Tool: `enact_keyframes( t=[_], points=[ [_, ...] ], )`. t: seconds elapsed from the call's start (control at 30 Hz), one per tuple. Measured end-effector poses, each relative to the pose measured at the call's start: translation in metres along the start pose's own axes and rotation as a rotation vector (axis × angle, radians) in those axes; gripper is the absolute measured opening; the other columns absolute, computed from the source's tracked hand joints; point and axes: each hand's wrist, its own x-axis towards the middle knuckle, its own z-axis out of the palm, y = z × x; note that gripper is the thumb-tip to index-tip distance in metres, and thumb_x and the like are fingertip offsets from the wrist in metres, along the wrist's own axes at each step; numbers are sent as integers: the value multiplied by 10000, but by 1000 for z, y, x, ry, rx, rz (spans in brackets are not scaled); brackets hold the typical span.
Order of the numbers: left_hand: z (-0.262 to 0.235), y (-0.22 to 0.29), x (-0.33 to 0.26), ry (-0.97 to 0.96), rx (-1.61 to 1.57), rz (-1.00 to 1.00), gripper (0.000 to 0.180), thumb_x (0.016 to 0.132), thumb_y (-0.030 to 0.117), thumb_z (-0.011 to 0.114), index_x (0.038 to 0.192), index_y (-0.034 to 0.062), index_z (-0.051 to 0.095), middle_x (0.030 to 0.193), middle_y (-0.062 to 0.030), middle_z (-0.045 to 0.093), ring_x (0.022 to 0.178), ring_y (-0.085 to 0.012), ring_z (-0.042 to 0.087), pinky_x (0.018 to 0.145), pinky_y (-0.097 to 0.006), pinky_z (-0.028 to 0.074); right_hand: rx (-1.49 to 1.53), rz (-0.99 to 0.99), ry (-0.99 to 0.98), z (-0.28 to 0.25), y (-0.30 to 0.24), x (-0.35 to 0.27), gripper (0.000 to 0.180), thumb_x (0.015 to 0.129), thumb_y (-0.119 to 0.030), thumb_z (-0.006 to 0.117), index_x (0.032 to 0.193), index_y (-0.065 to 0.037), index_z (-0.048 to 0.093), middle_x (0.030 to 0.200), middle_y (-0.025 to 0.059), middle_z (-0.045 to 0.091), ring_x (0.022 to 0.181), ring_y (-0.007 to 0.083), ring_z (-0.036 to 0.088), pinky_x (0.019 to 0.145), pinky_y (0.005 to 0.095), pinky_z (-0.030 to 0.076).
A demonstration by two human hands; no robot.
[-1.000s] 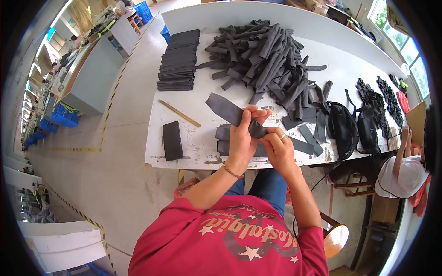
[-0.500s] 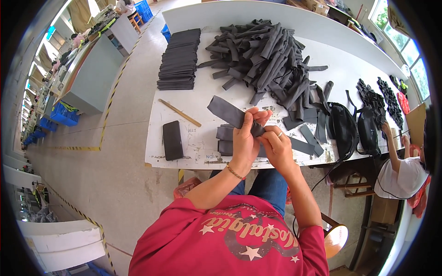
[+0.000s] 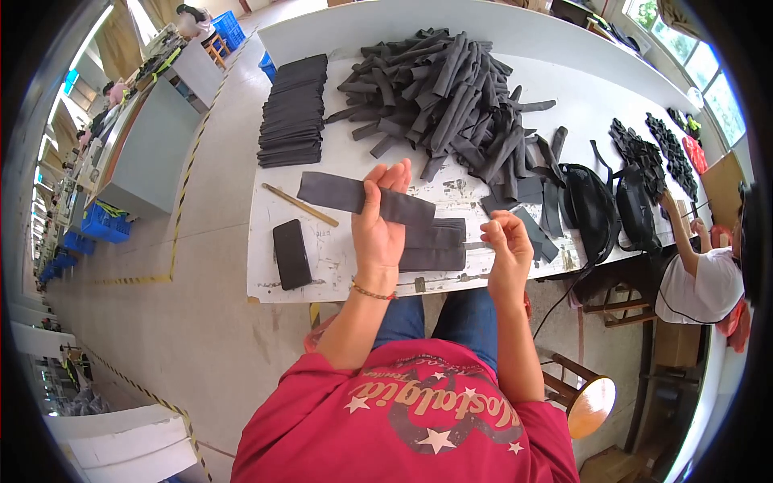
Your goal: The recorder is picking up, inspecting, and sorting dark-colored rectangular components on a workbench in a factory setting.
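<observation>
In my left hand is a flat dark grey fabric strip, pinned under the thumb across the palm, its ends sticking out on both sides. My right hand is off to the right of it, thumb and fingertips pinched together; whether anything small sits between them I cannot make out. Below the held strip, a small stack of similar folded strips lies at the table's front edge, partly covered by the strip. A large loose heap of dark fabric tubes fills the middle back.
Left of the heap stands a neat stack of strips. A wooden stick and a black phone lie on the white table. Flat dark pieces and black bags are to the right, near a seated co-worker.
My hands have parted: the right let go of the strip's end and drew right. My left hand shifted left with the strip, which now lies flatter and straighter.
</observation>
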Motion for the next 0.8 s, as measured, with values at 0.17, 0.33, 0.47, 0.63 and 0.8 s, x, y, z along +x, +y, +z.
enact_keyframes(
  t=[0.17,0.33,0.47,0.63,0.8],
  points=[
    [10,-18,-14,-127,-60,-190,404,1002,328,521,1235,-2,541,1130,-162,667,1230,-355,543,1114,-471,379,38,153,-211,43,-16,-8,210,981,-201,583,1033,-3,629,940,26,604,820,83,547,722,245,468],
    [-28,9,-2,192,210,-183,267,961,214,621,1096,-16,611,1030,-191,678,975,-311,681,849,-382,574,-292,-294,-97,26,-2,-4,65,891,-16,665,874,9,608,794,56,587,707,139,545,650,270,440],
    [-49,21,-13,207,245,-238,220,948,161,634,1073,-19,632,1009,-182,686,964,-289,686,810,-343,579,-464,-464,-189,26,-8,-1,69,877,11,643,861,21,576,761,92,562,690,175,520,662,274,418],
    [-47,29,-24,242,411,-178,184,915,149,683,1022,0,688,908,-88,701,860,-168,681,686,-224,538,-537,-353,-185,24,-3,8,86,867,-33,674,846,22,611,729,105,563,633,200,524,603,310,433],
    [-77,18,-33,212,1049,125,158,885,155,711,954,13,709,869,-48,666,772,-137,598,692,-238,480,-674,-281,-180,14,29,10,125,869,-73,687,871,35,623,719,90,564,621,184,501,598,302,413]
  ],
)
